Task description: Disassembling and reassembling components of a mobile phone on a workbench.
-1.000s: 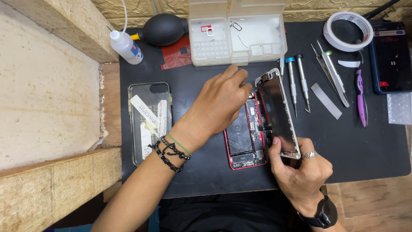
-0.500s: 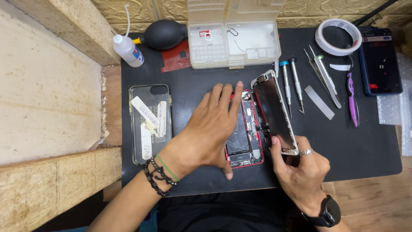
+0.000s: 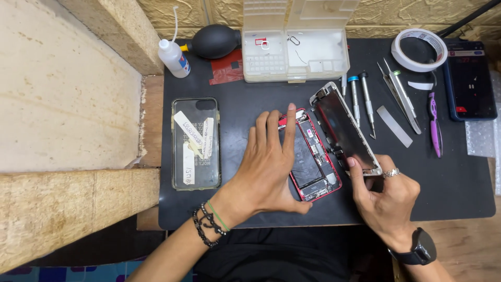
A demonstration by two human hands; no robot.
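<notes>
A red phone body [image 3: 313, 164] lies opened on the black mat [image 3: 449, 188], its insides showing. My left hand [image 3: 269, 167] rests flat on its left side, fingers spread, index finger reaching to the top edge. The phone's screen panel [image 3: 344, 128] stands tilted up along the right edge of the body. My right hand [image 3: 383, 201] pinches the lower corner of that panel between thumb and fingers. A ring and a black watch are on the right hand; bead bracelets are on the left wrist.
A clear phone case [image 3: 195, 143] with paper strips lies at the left. Behind are a plastic parts box [image 3: 295, 49], a black air blower [image 3: 216, 42] and a small white bottle [image 3: 173, 58]. Screwdrivers [image 3: 360, 99], tweezers [image 3: 399, 94], a tape roll [image 3: 420, 49] and another phone [image 3: 469, 81] lie at the right.
My left hand has flattened and slid down over the red phone body, fingers spreading. My right hand keeps its hold on the tilted screen panel.
</notes>
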